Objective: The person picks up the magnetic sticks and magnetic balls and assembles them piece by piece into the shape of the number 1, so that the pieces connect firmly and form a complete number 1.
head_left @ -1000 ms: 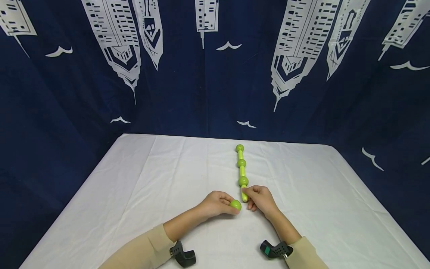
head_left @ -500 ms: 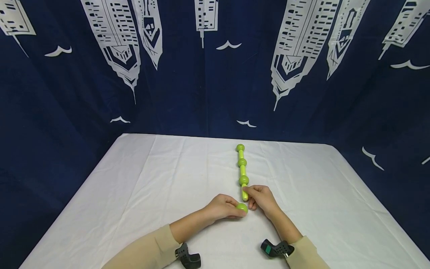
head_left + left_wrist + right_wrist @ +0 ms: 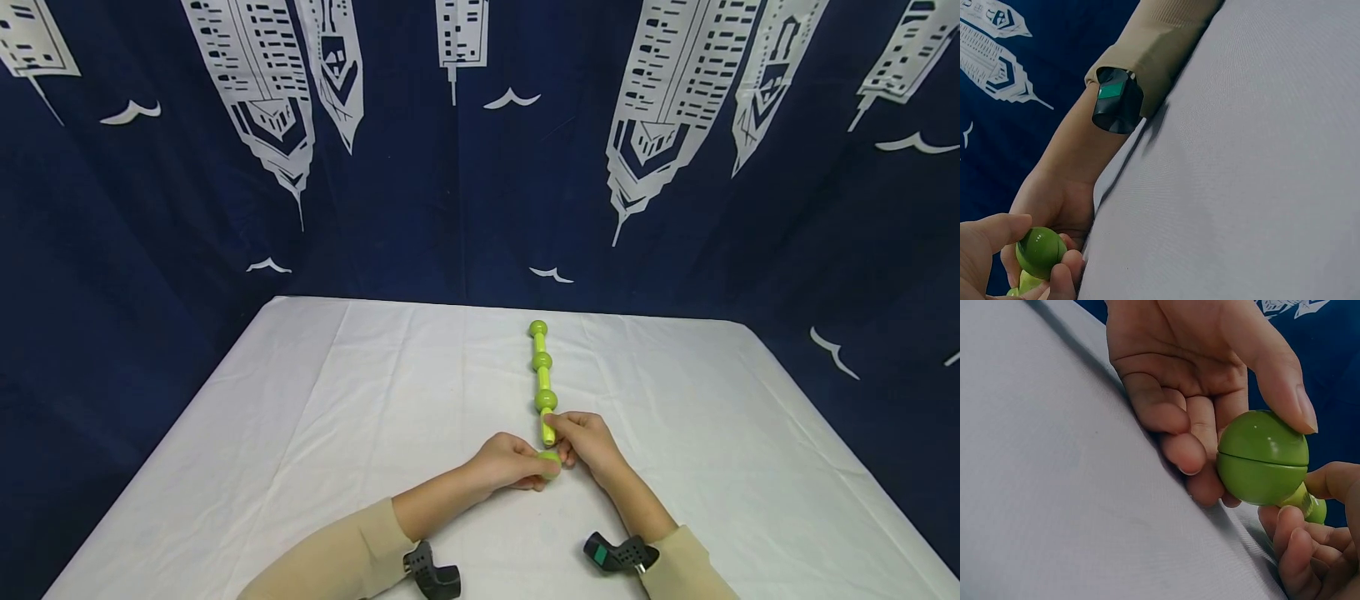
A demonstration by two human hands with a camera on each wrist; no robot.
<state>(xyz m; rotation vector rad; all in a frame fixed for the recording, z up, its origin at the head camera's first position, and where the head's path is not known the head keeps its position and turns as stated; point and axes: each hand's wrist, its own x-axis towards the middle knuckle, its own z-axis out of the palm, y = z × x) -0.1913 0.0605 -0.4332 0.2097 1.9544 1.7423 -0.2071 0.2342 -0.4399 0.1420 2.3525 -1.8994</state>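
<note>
In the head view, my left hand [image 3: 507, 462] pinches a loose green ball [image 3: 550, 467] between thumb and fingers. The left wrist view shows this ball [image 3: 1040, 252] glossy, with a thin seam showing round it in the right wrist view. My right hand [image 3: 588, 440] pinches the near end of a stick [image 3: 545, 400] made of green balls joined by yellow-green rods. That near end is a bare rod [image 3: 549, 430], pointing toward me. The held ball sits right at the rod's end, overlapping it in the right wrist view.
The white-clothed table [image 3: 337, 400] spreads around both hands. Behind it hangs a dark blue curtain [image 3: 405, 208] printed with white buildings and birds. Black wrist devices [image 3: 621, 553] are strapped at both beige sleeves.
My left hand has moved right with the ball, close to the rod's end, and its fingers now cover more of the ball. My right hand and the stick have barely shifted.
</note>
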